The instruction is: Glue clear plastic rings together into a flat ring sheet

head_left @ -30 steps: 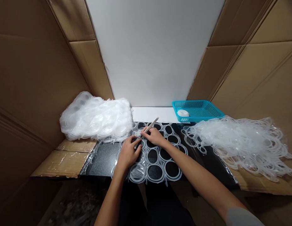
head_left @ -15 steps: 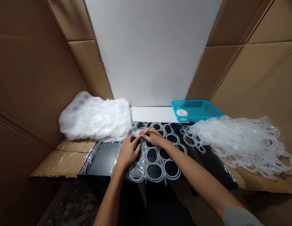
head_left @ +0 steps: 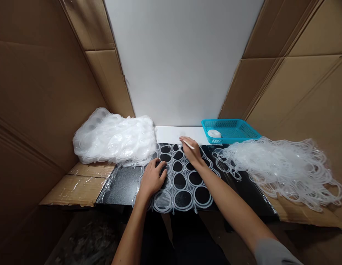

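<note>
A clear plastic sheet with rows of rings point(head_left: 183, 199) lies on the black tabletop, its near edge hanging slightly over the front. My left hand point(head_left: 152, 177) rests on the sheet's left part with the fingers apart, holding nothing. Over the sheet's far edge, close to the white strip behind it, is my right hand point(head_left: 192, 151). Its fingers are closed around a thin white stick-like tool point(head_left: 189, 144), whose exact kind I cannot make out. Most of the rings' openings show black; the one at the near left point(head_left: 162, 201) looks filled with clear film.
A thick pile of translucent ringed sheets point(head_left: 118, 140) lies at the left. On the right is a tangled heap of ring-shaped plastic frames point(head_left: 287, 169). Behind stands a blue basket point(head_left: 239, 140) containing a white roll-shaped stack point(head_left: 214, 133). Cardboard walls point(head_left: 303, 92) flank both sides.
My right hand has moved away from the left hand, rightward and toward the sheet's far edge, carrying the white tool. The left hand has stayed nearly in place on the sheet.
</note>
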The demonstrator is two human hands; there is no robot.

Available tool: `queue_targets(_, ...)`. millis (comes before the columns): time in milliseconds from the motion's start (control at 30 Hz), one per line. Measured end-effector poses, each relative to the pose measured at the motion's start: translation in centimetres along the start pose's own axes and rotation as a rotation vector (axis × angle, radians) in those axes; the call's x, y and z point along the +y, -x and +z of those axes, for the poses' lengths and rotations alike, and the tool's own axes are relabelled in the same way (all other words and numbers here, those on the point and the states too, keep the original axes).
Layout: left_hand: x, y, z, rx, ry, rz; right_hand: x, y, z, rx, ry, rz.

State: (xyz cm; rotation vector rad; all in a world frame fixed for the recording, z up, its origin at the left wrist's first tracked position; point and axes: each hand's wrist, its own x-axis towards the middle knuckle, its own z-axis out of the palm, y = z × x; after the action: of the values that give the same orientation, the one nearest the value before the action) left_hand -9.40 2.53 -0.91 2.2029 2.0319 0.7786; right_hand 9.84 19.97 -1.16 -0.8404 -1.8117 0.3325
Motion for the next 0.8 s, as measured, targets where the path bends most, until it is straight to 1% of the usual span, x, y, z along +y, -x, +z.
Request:
queue_targets(33,0.0,0.0,0.1,-0.003,-0.005,-0.002,0.5,-0.2,-0.7,0.053,-0.01,0.029)
queue_targets(67,-0.1,0.0,0.2,-0.008,-0.01,-0.001,0.8,-0.3,-1.4,0.078,-0.014,0.045)
queue_targets(100,-0.2,-0.2,0.3,-0.016,-0.013,-0.001,0.9,-0.3,-2.0,0.074,-0.018,0.048)
queue_targets(133,-0.3,-0.4,0.4,-0.028,-0.014,-0.002,0.8,-0.3,-2.5,0.041,-0.024,0.037)
queue_targets(233,-0.9,-1.7,0.6,-0.065,0.001,-0.023,-0.9,0.2,-3.0,-0.151,-0.078,-0.064)
queue_targets(300,-1.3,-2.5,0.4,-0.077,0.044,-0.021,-2.6,0.6,-2.6,-0.299,-0.125,-0.159)
queue_targets(367,-1.6,-2.8,-0.3,-0.075,0.139,0.02,-4.2,1.2,-1.8,-0.433,-0.156,-0.205)
queue_targets(433,-1.8,-2.2,-1.3,-0.022,0.24,0.045,-5.3,1.9,-1.0,-0.543,-0.179,-0.169)
queue_targets(467,-1.8,-1.5,-1.8,0.032,0.271,0.03,-5.7,2.2,-0.7,-0.586,-0.195,-0.127)
queue_targets(533,-1.5,0.0,-2.6,0.161,0.294,-0.04,-6.2,2.8,-0.1,-0.646,-0.243,-0.038)
queue_targets(600,-0.7,1.6,-3.1,0.228,0.327,-0.084,-6.4,3.1,0.2,-0.676,-0.278,0.042)
queue_targets(700,0.6,3.1,-3.0,0.237,0.36,-0.064,-6.5,3.2,0.3,-0.69,-0.283,0.117)
queue_targets(800,1.4,3.6,-2.4,0.182,0.27,0.007,-6.5,3.0,0.2,-0.689,-0.303,0.141)
